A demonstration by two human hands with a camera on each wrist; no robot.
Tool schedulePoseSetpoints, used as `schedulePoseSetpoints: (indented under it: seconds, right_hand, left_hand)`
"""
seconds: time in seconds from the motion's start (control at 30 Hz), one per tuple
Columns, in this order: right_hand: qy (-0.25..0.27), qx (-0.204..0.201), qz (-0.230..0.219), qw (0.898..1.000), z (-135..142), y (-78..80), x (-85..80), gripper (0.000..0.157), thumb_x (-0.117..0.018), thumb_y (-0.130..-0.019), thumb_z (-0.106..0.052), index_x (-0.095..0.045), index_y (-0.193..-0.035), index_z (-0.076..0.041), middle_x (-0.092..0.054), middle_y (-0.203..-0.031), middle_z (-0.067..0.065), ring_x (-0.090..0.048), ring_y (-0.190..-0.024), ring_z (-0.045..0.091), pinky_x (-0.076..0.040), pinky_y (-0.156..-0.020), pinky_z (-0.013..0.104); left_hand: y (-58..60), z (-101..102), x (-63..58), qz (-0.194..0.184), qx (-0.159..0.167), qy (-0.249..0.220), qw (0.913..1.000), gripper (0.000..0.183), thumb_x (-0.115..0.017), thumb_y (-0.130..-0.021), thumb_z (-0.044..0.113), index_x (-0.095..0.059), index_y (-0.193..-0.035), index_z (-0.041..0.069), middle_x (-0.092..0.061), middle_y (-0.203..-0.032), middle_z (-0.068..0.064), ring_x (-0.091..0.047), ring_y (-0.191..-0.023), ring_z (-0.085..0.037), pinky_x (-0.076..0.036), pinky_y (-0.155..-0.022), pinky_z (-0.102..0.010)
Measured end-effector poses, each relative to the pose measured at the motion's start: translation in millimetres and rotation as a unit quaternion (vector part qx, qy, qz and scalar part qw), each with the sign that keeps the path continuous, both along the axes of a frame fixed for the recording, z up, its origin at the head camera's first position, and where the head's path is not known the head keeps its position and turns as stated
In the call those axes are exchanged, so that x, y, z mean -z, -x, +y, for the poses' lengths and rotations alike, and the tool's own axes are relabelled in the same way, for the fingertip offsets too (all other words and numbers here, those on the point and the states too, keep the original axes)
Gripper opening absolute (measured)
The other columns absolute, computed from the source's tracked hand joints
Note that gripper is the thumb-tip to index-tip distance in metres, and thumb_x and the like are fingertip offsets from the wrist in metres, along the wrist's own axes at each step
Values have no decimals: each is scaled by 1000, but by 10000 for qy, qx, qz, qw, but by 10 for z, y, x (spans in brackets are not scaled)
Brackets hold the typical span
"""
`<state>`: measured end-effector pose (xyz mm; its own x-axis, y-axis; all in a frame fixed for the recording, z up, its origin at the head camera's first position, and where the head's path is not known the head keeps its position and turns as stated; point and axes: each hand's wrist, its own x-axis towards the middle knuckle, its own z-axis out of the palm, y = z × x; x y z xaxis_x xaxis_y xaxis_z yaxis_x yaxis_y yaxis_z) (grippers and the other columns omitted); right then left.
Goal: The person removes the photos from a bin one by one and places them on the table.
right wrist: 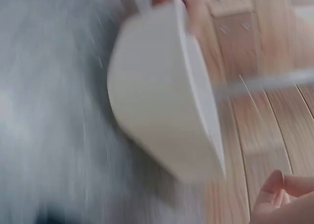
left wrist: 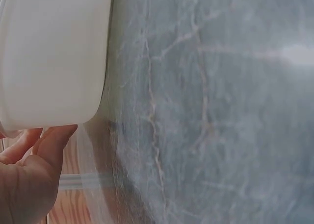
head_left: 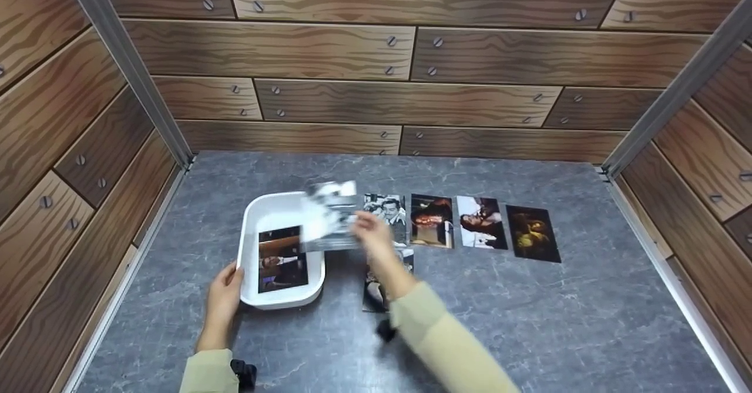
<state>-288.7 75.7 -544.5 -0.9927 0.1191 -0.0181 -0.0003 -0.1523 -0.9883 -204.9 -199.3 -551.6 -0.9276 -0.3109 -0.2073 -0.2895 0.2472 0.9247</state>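
Note:
A white plastic tub [head_left: 252, 211] stands on the left of the table, with a color photo [head_left: 283, 261] lying inside. My left hand [head_left: 225, 290] holds the tub by its left rim; the left wrist view shows that hand's fingers [left wrist: 54, 145] against the outer wall. Between thumb and fingers, my right hand [head_left: 376, 240] pinches a black-and-white photo [head_left: 329, 219], blurred, above the tub's right edge. In the right wrist view the right hand [right wrist: 282, 199] is at the lower right. Beneath the right forearm lies another photo [head_left: 373, 296], partly covered.
Right of the tub, a row of photos runs across the table: a black-and-white one [head_left: 390, 208], a reddish one [head_left: 432, 219], a light one [head_left: 482, 222] and a dark yellowish one [head_left: 533, 233]. Wood-patterned walls [head_left: 329, 99] enclose the grey marbled tabletop [head_left: 564, 316].

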Motion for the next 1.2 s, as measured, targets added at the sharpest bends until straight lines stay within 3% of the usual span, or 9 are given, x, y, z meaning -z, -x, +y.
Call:
schedulePoseSetpoints:
  seconds: [0.07,0.13,0.3,0.53,0.77,0.97,1.2]
  right_hand:
    - [-10,83,-557,9984,307,-159,-316,39,-64,-83,8,-58,-121,8,-70,-92,13,-58,-67,9,-50,-61,20]
    - [253,84,-558,9981,623,-223,-346,41,-59,-85,11,-52,-125,14,-69,-83,6,-54,-63,5,-46,-57,16]
    - [637,197,-698,9953,1356,-400,-144,33,-52,-85,17,-52,-118,19,-65,-79,-2,-59,-69,6,-52,-63,18]
    - [-293,170,-1478,9884,2028,-776,72,41,-58,-86,11,-47,-125,17,-61,-81,-1,-59,-72,4,-53,-71,17]
    - [-1010,320,-1679,9801,2162,-963,186,41,-60,-84,11,-46,-122,20,-61,-74,-4,-58,-66,3,-52,-63,16]
    - [-1928,435,-1567,9677,2066,-1000,189,33,-62,-80,9,-51,-110,17,-58,-68,-2,-52,-57,6,-46,-51,18]
    - [-2547,371,-1730,9507,2081,-1002,163,36,-63,-78,4,-51,-110,15,-52,-70,0,-48,-53,7,-43,-48,19]
  left_hand:
    - [-1,-3,-9,-25,-13,-45,10000,50,-39,-104,20,-36,-143,-11,-40,-142,-35,-42,-131,-45,-37,-111,-49]
    - [1,-6,-20,-65,-29,-111,9999,51,-39,-104,20,-34,-144,-11,-38,-144,-35,-41,-133,-45,-36,-112,-49]
    - [-2,-2,-10,-182,4,-232,9996,53,-39,-104,23,-31,-146,-10,-35,-146,-35,-38,-135,-45,-34,-113,-49]
    - [-6,5,-3,-178,2,-202,9996,52,-39,-104,22,-33,-145,-9,-38,-145,-34,-40,-134,-44,-35,-112,-49]
    - [15,9,-17,-146,10,-137,9998,51,-40,-104,22,-35,-145,-8,-40,-144,-33,-42,-132,-44,-37,-111,-49]
    - [-16,-6,0,-231,-10,-126,9997,52,-39,-104,23,-34,-145,-8,-38,-145,-34,-40,-134,-44,-35,-113,-50]
    - [-11,-4,6,-158,-57,-247,9996,51,-40,-104,22,-34,-145,-9,-38,-144,-34,-40,-134,-44,-35,-112,-49]
